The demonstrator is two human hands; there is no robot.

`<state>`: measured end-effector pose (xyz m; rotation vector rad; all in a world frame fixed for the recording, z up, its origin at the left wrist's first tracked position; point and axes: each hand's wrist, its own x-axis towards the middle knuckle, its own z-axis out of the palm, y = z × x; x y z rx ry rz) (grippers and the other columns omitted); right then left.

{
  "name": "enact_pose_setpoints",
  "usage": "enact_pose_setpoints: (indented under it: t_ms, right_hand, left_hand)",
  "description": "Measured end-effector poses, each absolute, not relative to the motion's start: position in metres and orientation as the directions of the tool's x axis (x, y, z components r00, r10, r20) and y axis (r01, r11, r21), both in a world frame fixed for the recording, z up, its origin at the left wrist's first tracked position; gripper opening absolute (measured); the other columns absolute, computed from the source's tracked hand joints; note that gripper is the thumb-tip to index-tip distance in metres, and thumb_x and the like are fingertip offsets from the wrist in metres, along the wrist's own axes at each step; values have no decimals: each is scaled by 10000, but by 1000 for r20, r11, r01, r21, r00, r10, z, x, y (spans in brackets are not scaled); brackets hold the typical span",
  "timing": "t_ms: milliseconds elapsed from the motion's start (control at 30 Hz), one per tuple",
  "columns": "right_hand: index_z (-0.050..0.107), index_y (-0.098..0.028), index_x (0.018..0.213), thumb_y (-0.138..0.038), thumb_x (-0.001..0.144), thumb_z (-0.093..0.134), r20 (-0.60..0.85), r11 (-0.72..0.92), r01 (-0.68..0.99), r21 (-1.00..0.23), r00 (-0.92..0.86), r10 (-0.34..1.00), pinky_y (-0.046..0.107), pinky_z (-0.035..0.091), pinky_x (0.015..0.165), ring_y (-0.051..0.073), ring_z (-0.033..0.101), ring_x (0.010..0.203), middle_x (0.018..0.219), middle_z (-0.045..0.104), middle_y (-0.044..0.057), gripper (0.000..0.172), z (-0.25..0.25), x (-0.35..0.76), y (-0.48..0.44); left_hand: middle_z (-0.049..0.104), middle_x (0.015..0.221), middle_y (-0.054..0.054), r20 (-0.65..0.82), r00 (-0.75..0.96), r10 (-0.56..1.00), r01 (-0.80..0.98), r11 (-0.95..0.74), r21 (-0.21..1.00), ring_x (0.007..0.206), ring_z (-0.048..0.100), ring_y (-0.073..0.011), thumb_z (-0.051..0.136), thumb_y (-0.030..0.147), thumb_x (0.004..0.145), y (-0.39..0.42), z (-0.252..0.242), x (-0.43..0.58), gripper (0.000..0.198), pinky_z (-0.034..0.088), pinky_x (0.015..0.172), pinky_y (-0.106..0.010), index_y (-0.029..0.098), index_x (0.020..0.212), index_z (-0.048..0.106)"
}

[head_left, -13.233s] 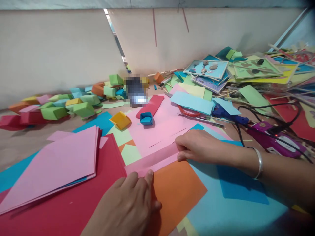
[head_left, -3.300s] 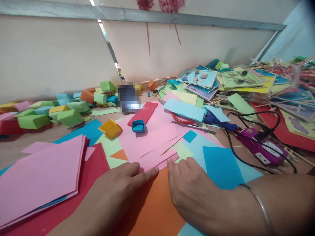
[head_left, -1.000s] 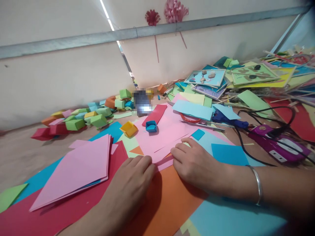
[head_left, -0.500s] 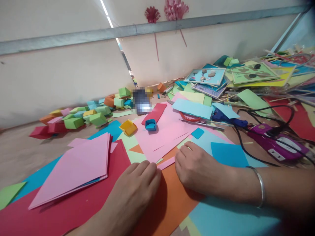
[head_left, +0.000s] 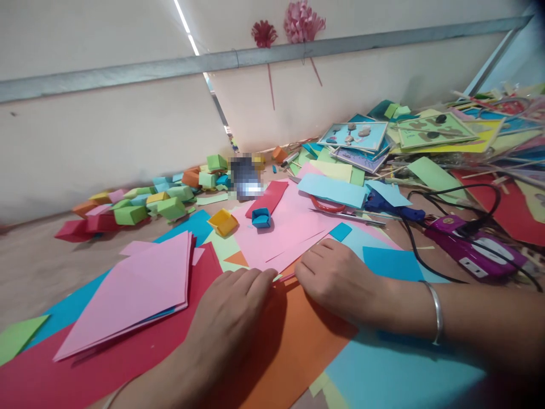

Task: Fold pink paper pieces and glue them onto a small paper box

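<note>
Between my two hands runs a narrow pink paper strip [head_left: 288, 278], seen nearly edge-on, its ends hidden under my fingers. My left hand [head_left: 238, 304] is closed on the strip's left end, and my right hand [head_left: 332, 278] pinches its right end. Beneath them lies an orange sheet [head_left: 306, 329]. Just beyond my hands is a large pink sheet [head_left: 255, 241], bearing a small blue paper box [head_left: 261, 218] and a red folded strip [head_left: 268, 199]. An open yellow paper box [head_left: 222, 222] sits at its left edge.
A stack of pink sheets [head_left: 131, 289] lies at left on a red sheet [head_left: 85, 375]. Folded paper cubes [head_left: 170, 208] are heaped near the wall. Red-handled scissors [head_left: 327, 205], a blue glue gun [head_left: 392, 207] and a purple power strip [head_left: 472, 247] with looping cords lie to the right.
My hands have drawn slightly closer together and raised a little. The pink strip has turned from showing its flat face to nearly edge-on.
</note>
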<state>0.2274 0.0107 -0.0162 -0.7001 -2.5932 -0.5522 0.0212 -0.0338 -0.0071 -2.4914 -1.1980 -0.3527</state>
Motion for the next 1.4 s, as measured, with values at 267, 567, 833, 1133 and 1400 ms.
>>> enact_pose_setpoints:
  t_ms: [267, 567, 833, 1133, 1400]
  right_hand:
    - [549, -166, 708, -81, 889, 477, 509, 878, 462, 126, -790, 343, 316, 197, 588, 172, 383, 611, 665, 558, 37, 213, -23, 222, 9]
    - [595, -140, 727, -49, 868, 498, 471, 833, 553, 12, -738, 483, 298, 218, 584, 148, 418, 621, 682, 591, 33, 194, -22, 230, 22]
    - [633, -132, 760, -80, 886, 503, 481, 835, 545, -76, -714, 509, 284, 225, 583, 137, 435, 631, 700, 610, 38, 188, -23, 230, 24]
    - [625, -135, 716, -77, 850, 498, 458, 832, 536, -145, -709, 537, 283, 209, 571, 125, 411, 616, 677, 581, 23, 194, -21, 232, 29]
    - [600, -139, 679, -73, 810, 528, 420, 842, 528, -111, -743, 521, 279, 200, 550, 122, 376, 569, 621, 554, 8, 164, -20, 232, 29]
  left_hand:
    - [673, 690, -20, 392, 482, 784, 800, -576, 167, 600, 611, -140, 476, 178, 924, -31, -10, 18, 253, 457, 517, -228, 186, 764, 672]
    - [703, 892, -63, 530, 319, 786, 837, -496, 232, 763, 659, -178, 626, 242, 867, -22, -3, 16, 73, 546, 647, -290, 181, 901, 604]
    - [689, 1005, -74, 617, 405, 675, 836, -547, 49, 882, 660, -208, 616, 204, 885, -18, -4, 13, 136, 537, 736, -348, 203, 750, 632]
    - [630, 680, 37, 573, 285, 769, 742, -555, 376, 618, 601, -98, 653, 176, 832, -17, 2, 13, 254, 475, 571, -203, 200, 653, 475]
    - [549, 646, 10, 513, 447, 732, 776, -603, 185, 574, 530, -123, 516, 155, 915, -13, -5, 12, 162, 416, 509, -224, 176, 884, 674]
